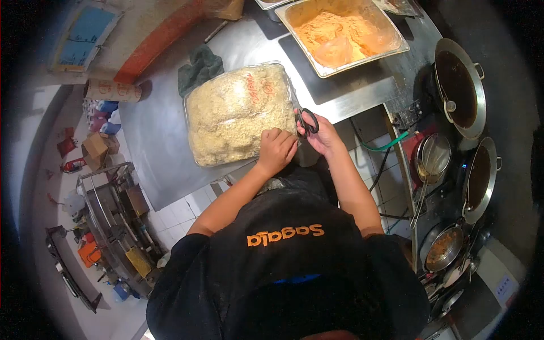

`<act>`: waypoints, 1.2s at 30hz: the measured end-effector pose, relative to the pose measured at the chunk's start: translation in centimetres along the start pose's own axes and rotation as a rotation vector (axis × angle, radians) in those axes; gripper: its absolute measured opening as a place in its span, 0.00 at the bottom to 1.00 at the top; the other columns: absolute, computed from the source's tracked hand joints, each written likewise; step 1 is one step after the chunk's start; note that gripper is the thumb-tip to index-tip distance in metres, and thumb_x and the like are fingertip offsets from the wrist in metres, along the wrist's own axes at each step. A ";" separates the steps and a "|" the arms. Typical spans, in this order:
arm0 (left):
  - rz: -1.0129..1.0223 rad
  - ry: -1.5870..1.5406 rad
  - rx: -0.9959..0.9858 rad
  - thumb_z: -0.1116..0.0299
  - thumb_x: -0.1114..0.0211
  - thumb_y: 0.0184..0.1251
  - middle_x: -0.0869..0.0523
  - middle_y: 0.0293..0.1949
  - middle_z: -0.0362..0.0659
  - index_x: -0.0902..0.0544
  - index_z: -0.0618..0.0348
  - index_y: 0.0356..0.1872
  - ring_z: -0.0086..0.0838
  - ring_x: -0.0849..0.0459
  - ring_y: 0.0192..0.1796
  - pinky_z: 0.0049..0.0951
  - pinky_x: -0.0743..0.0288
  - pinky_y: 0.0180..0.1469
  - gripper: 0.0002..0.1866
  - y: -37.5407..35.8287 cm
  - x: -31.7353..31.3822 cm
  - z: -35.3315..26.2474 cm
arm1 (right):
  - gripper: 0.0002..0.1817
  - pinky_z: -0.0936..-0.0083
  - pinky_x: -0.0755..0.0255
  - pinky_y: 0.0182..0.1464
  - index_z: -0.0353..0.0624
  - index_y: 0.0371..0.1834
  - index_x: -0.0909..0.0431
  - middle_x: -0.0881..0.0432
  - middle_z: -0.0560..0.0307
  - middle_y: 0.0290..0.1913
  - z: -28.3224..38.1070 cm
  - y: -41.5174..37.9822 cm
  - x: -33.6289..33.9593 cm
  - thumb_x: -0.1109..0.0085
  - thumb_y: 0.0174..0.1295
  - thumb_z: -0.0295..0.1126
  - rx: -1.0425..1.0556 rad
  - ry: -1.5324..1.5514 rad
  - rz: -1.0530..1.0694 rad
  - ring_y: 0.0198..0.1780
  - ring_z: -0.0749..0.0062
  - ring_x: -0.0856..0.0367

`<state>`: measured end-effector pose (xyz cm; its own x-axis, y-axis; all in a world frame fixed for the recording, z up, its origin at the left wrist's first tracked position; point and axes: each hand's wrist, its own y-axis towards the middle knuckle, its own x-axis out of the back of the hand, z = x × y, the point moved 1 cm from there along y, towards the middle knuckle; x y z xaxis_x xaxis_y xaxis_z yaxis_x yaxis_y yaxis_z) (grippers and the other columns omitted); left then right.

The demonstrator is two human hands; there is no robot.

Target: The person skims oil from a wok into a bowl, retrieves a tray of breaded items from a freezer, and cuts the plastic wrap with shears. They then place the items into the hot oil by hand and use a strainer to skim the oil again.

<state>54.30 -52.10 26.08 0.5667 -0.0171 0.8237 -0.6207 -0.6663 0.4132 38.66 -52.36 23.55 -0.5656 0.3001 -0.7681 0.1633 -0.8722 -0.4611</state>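
Observation:
A large clear plastic bag (226,113) full of pale yellow crumbs, with red writing on it, lies on the steel table (153,164). My left hand (276,149) rests on the bag's near right corner, its fingers curled against the plastic; what they pinch is too small to make out. Black-handled scissors (306,122) are in my right hand (321,135), beside the bag's right edge. Their blades are mostly hidden at the bag's edge.
A metal tray (326,71) of orange powder stands at the back right. A dark green cloth (199,69) lies behind the bag. Woks of dark liquid (458,88) and a strainer (435,153) are at the right. A shelf rack (107,209) stands at the left.

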 end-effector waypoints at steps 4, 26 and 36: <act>-0.001 -0.010 -0.007 0.71 0.34 0.46 0.24 0.31 0.36 0.22 0.54 0.33 0.32 0.28 0.36 0.33 0.40 0.39 0.11 0.0 0.2 0.1 | 0.14 0.89 0.32 0.29 0.32 0.45 0.26 0.26 0.60 0.28 0.9 2.2 -0.6 0.43 0.61 0.32 -0.018 -0.002 0.007 0.26 0.81 0.28; 0.368 0.279 -0.155 0.67 0.45 0.51 0.22 0.38 0.40 0.19 0.57 0.29 0.34 0.30 0.47 0.33 0.38 0.49 0.08 8.2 1.3 4.3 | 0.18 0.85 0.35 0.29 0.34 0.49 0.25 0.27 0.66 0.25 3.3 -1.9 3.4 0.39 0.57 0.30 0.175 -0.714 -0.188 0.25 0.85 0.31; 0.648 0.219 -0.454 0.71 0.47 0.53 0.22 0.39 0.37 0.20 0.53 0.35 0.32 0.31 0.50 0.32 0.38 0.51 0.10 11.3 2.3 5.6 | 0.22 0.73 0.28 0.35 0.39 0.44 0.22 0.21 0.48 0.30 4.3 0.1 5.7 0.32 0.43 0.29 0.556 -1.567 -0.491 0.30 0.66 0.22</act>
<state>51.62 -63.81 30.44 -0.0686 -0.1177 0.9907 -0.9740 -0.2070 -0.0920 32.01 -52.42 21.01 -0.7124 0.2211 0.6660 -0.3350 -0.9411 -0.0459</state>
